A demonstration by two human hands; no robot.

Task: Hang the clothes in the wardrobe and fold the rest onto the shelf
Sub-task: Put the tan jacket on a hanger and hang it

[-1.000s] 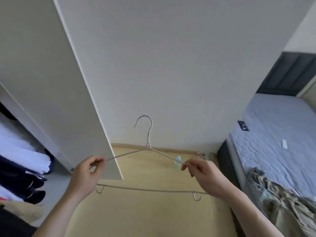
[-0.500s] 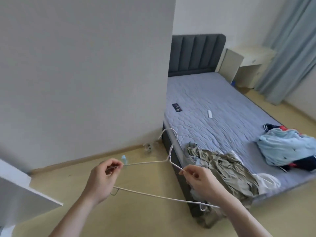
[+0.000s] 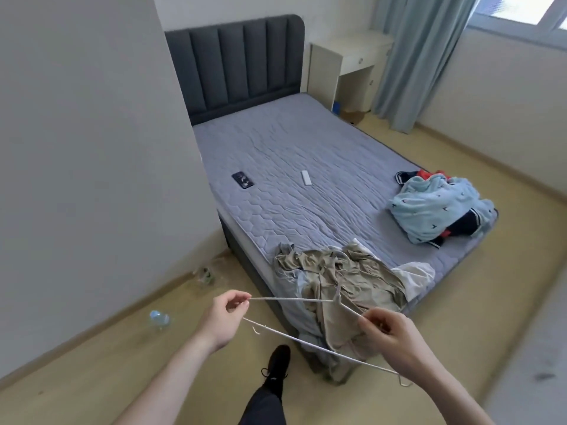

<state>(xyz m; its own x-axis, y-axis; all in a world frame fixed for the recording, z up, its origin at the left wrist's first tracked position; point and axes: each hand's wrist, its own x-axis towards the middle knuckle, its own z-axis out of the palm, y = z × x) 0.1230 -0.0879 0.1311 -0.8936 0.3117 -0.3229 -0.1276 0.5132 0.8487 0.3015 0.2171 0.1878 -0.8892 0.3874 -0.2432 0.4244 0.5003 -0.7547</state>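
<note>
Hands: left hand (image 3: 225, 314) and right hand (image 3: 391, 338) each pinched one end of the hanger (image 3: 306, 320).
Risk: its hook could catch the tan clothes (image 3: 343, 277) at 12 o'clock.

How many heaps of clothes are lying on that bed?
2: a khaki heap at the bed's near corner, draping over the edge, and a light blue heap at its right corner. Items underneath may be hidden.

Soft, even daylight from the bright glazed window (image 3: 521, 13) at upper right; shadows faint. Wide-angle bowing at edges. Slight motion blur lower right.
</note>
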